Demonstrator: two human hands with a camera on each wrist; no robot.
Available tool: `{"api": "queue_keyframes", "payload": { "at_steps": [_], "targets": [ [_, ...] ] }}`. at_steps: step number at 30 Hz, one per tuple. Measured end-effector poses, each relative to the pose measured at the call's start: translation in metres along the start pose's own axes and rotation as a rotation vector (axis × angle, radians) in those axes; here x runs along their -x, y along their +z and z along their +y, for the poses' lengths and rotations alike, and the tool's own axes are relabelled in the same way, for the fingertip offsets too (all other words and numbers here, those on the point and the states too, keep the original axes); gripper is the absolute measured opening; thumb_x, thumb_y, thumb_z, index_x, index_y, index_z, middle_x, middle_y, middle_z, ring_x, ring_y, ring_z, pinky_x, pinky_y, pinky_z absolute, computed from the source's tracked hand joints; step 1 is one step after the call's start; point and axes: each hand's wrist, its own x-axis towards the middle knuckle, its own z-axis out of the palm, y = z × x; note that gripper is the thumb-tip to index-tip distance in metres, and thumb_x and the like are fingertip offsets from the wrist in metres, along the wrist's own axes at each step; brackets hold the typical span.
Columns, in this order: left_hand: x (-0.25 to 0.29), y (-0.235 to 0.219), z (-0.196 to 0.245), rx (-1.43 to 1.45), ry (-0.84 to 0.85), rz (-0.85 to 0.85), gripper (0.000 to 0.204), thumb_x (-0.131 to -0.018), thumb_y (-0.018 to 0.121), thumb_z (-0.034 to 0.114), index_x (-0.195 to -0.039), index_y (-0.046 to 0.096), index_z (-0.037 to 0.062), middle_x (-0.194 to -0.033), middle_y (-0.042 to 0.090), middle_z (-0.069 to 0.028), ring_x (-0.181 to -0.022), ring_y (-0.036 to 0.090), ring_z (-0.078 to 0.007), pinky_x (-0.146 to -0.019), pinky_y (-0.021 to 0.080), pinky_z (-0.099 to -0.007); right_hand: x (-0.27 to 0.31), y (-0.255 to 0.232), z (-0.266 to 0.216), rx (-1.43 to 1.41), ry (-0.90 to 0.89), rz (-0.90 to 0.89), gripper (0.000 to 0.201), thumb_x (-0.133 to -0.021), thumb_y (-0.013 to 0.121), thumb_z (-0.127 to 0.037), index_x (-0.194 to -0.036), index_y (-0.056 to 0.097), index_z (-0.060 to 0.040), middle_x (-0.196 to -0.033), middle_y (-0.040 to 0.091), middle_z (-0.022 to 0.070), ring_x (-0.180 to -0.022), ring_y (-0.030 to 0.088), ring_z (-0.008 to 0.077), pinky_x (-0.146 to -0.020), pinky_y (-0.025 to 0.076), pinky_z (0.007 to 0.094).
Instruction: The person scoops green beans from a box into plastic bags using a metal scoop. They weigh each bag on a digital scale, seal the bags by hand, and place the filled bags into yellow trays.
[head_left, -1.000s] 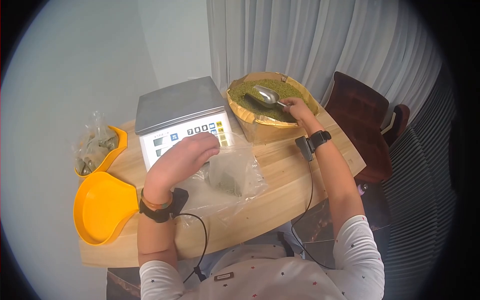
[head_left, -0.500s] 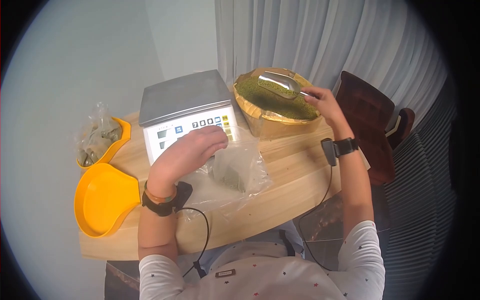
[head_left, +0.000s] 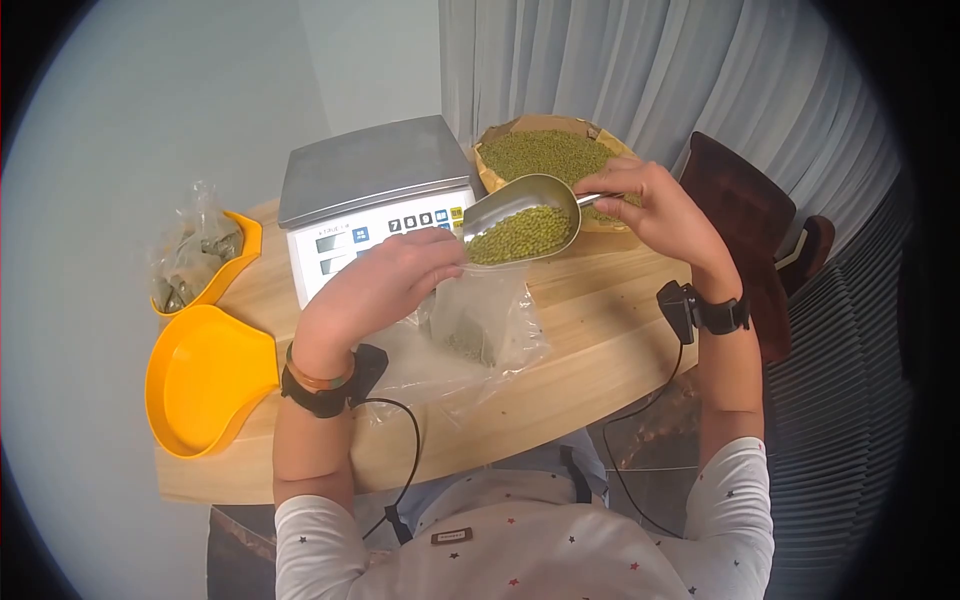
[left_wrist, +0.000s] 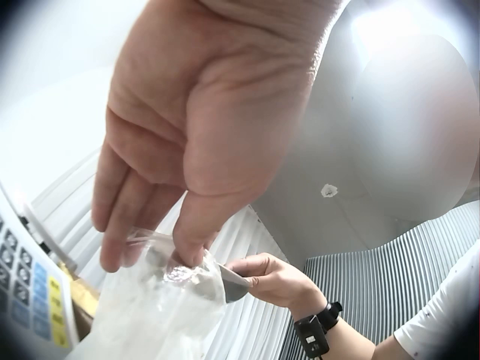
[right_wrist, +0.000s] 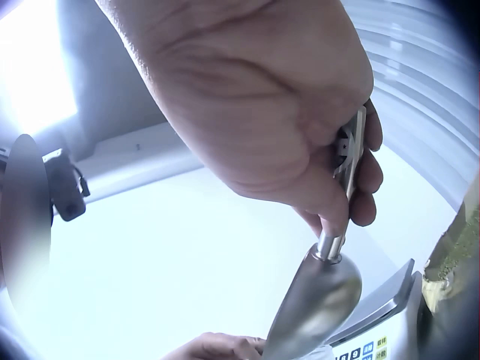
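My right hand (head_left: 655, 208) grips the handle of a metal scoop (head_left: 515, 200), which carries a heap of green beans (head_left: 522, 234). The scoop's mouth is at the top of a clear plastic bag (head_left: 480, 310), close beside the left fingers. Pinched between left thumb and fingers, the bag's upper edge is held up by my left hand (head_left: 385, 280); some greenish contents show low in the bag. In the left wrist view, the bag (left_wrist: 161, 300) hangs below the fingertips and the scoop (left_wrist: 234, 285) meets its top. The right wrist view shows the scoop's underside (right_wrist: 319, 300).
A scale (head_left: 375, 170) with a grey platform stands behind the left hand. Beyond the scoop sits a paper-lined sack (head_left: 490, 172) of green beans. At left are an empty yellow scoop-shaped tray (head_left: 205, 385) and another yellow tray (head_left: 245, 240) holding filled bags (head_left: 195, 260). A brown chair (head_left: 735, 210) stands right.
My right hand has lifted the scoop out of the sack, loaded with beans, and brought it left and nearer to the bag's top. The left hand still holds the bag in much the same place.
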Motion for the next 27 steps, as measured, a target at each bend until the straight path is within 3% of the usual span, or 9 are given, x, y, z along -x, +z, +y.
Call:
{"api": "queue_keyframes", "payload": {
  "at_steps": [3, 6, 13, 15, 18, 22, 24, 25, 27],
  "targets": [
    [0.000, -0.001, -0.001, -0.030, -0.010, -0.024, 0.019, -0.095, 0.060, 0.015, -0.103, 0.063, -0.0021, -0.107, 0.064, -0.0132, -0.097, 0.062, -0.0354, -0.084, 0.051, -0.0382, 0.003, 0.003, -0.023, 0.287, -0.135, 0.044, 0.023, -0.085, 0.066, -0.002, -0.107, 0.073, -0.0046, -0.083, 0.060, 0.0089, -0.087, 0.055, 0.0268, -0.087, 0.042, 0.0380],
    [0.001, 0.000, -0.003, -0.025, 0.006, -0.017, 0.019, -0.095, 0.060, 0.014, -0.104, 0.062, -0.0022, -0.106, 0.065, -0.0137, -0.096, 0.062, -0.0357, -0.084, 0.051, -0.0384, 0.006, 0.008, -0.037, 0.374, -0.170, 0.084, 0.024, -0.083, 0.067, -0.003, -0.106, 0.073, -0.0070, -0.082, 0.058, 0.0080, -0.091, 0.054, 0.0251, -0.090, 0.039, 0.0371],
    [0.002, 0.001, -0.004, 0.021, 0.013, 0.013, 0.017, -0.095, 0.060, 0.013, -0.103, 0.061, -0.0018, -0.100, 0.065, -0.0139, -0.093, 0.061, -0.0361, -0.081, 0.051, -0.0385, -0.004, 0.000, -0.013, 0.307, -0.135, 0.152, 0.023, -0.085, 0.063, 0.000, -0.105, 0.073, -0.0071, -0.085, 0.061, 0.0101, -0.086, 0.056, 0.0295, -0.084, 0.043, 0.0402],
    [0.002, 0.000, -0.004, 0.005, 0.008, -0.012, 0.016, -0.095, 0.060, 0.013, -0.101, 0.060, -0.0019, -0.098, 0.065, -0.0140, -0.092, 0.061, -0.0361, -0.080, 0.050, -0.0387, -0.009, 0.001, 0.014, 0.240, 0.122, 0.214, 0.026, -0.085, 0.063, 0.000, -0.108, 0.072, -0.0071, -0.089, 0.064, 0.0136, -0.085, 0.059, 0.0343, -0.079, 0.047, 0.0422],
    [0.002, -0.001, -0.002, 0.008, -0.002, -0.017, 0.015, -0.095, 0.060, 0.012, -0.099, 0.059, -0.0024, -0.096, 0.064, -0.0143, -0.090, 0.060, -0.0362, -0.080, 0.050, -0.0392, -0.015, 0.014, 0.070, 0.279, 0.250, 0.368, 0.030, -0.087, 0.062, 0.000, -0.115, 0.069, -0.0069, -0.091, 0.065, 0.0182, -0.086, 0.061, 0.0389, -0.078, 0.047, 0.0437],
    [0.001, -0.002, -0.002, 0.008, -0.006, -0.036, 0.016, -0.096, 0.059, 0.013, -0.100, 0.059, -0.0024, -0.097, 0.064, -0.0143, -0.091, 0.060, -0.0360, -0.081, 0.049, -0.0393, -0.017, 0.044, 0.150, 0.377, 0.374, 0.377, 0.034, -0.086, 0.061, 0.002, -0.117, 0.070, -0.0095, -0.097, 0.064, 0.0202, -0.092, 0.061, 0.0426, -0.081, 0.049, 0.0450],
    [0.001, -0.002, 0.000, 0.002, -0.019, -0.043, 0.016, -0.096, 0.059, 0.013, -0.100, 0.059, -0.0024, -0.098, 0.064, -0.0145, -0.092, 0.060, -0.0360, -0.081, 0.049, -0.0394, -0.019, 0.058, 0.163, 0.523, 0.447, 0.333, 0.043, -0.081, 0.057, 0.006, -0.115, 0.073, -0.0138, -0.098, 0.068, 0.0190, -0.101, 0.063, 0.0385, -0.086, 0.048, 0.0479],
    [0.001, -0.002, 0.000, 0.019, -0.013, -0.020, 0.015, -0.096, 0.057, 0.014, -0.098, 0.060, -0.0009, -0.095, 0.063, -0.0146, -0.091, 0.059, -0.0363, -0.080, 0.049, -0.0407, -0.021, 0.062, 0.165, 0.524, 0.446, 0.339, 0.043, -0.081, 0.057, 0.006, -0.115, 0.073, -0.0138, -0.098, 0.068, 0.0190, -0.101, 0.063, 0.0385, -0.086, 0.048, 0.0479],
    [0.002, -0.001, 0.000, 0.031, -0.002, 0.001, 0.014, -0.095, 0.056, 0.014, -0.095, 0.061, 0.0007, -0.092, 0.062, -0.0146, -0.090, 0.059, -0.0367, -0.079, 0.048, -0.0420, -0.025, 0.075, 0.166, 0.513, 0.482, 0.155, 0.047, -0.077, 0.057, 0.009, -0.117, 0.071, -0.0122, -0.105, 0.063, 0.0216, -0.094, 0.062, 0.0427, -0.089, 0.049, 0.0492]
  ]
}}
